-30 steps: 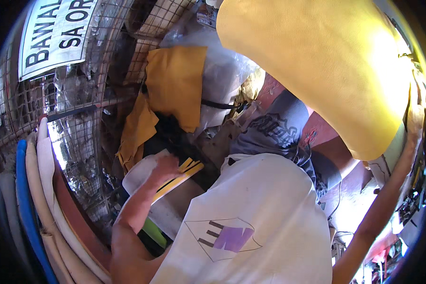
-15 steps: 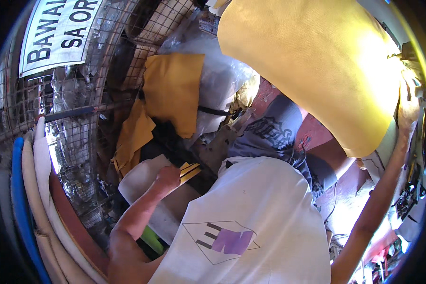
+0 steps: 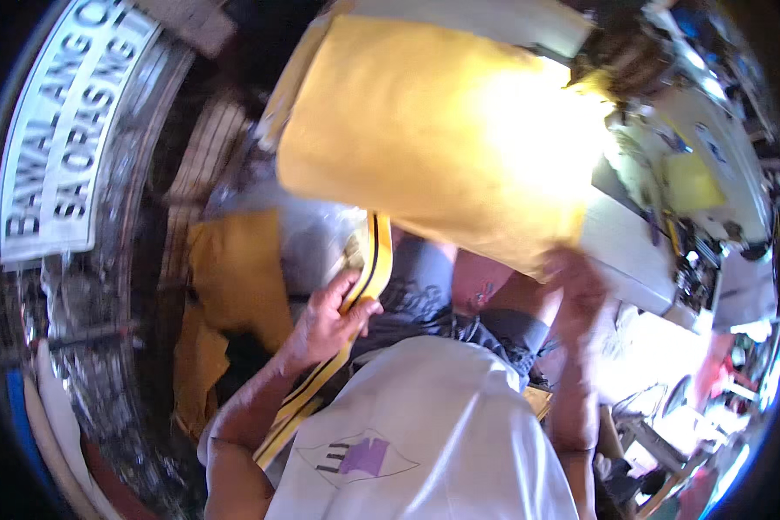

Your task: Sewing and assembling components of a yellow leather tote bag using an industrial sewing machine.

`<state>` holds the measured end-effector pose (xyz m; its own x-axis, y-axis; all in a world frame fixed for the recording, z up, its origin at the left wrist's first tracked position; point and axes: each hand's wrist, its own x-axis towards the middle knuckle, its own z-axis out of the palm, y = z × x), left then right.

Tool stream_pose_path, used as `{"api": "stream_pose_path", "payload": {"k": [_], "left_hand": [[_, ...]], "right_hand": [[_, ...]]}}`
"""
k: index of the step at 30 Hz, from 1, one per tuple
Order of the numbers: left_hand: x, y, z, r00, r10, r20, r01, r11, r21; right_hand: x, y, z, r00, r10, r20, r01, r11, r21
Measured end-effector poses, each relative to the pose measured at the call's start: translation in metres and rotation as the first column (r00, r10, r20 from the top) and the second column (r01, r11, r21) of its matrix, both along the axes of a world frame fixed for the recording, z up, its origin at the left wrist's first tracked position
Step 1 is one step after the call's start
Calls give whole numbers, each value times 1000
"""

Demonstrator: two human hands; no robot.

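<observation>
My left hand (image 3: 331, 319) is closed around a long yellow strip (image 3: 378, 260) with a dark line along its middle. The strip runs up to the sheet's near edge and trails down past my left forearm. A large yellow sheet (image 3: 407, 113), looking like leather, lies across the work table, brightly lit on its right side. My right hand (image 3: 574, 279) is at the sheet's near right corner, smeared by motion, so its fingers cannot be made out.
A dark machine part (image 3: 624, 56) stands beyond the sheet's right end. The pale tabletop (image 3: 628, 247) shows on the right, with clutter beyond. Yellow pieces (image 3: 238, 269) hang at left beside clear plastic (image 3: 321, 238). A sign (image 3: 69, 130) is on the wire mesh.
My left hand has risen with the strip, which now stretches out long. My right hand has moved from the sheet's far right edge to its near corner. The view has shifted.
</observation>
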<state>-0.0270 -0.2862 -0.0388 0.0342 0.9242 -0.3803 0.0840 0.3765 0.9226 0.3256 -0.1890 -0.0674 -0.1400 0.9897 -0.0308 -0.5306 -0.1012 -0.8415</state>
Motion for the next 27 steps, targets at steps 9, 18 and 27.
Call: {"api": "stream_pose_path", "payload": {"k": [9,18,27], "left_hand": [[64,35,0,893,-442,-83,447,852,272],[52,47,1,828,-522,-203,558,802,212],[-89,201,105,536,-139,-833,409,906,112]], "right_hand": [[-74,-1,48,957,230,178,-155,921,-359],[-48,16,63,883,246,399,-254,967,-35],[66,53,122,685,-695,218,484,658,576]]}}
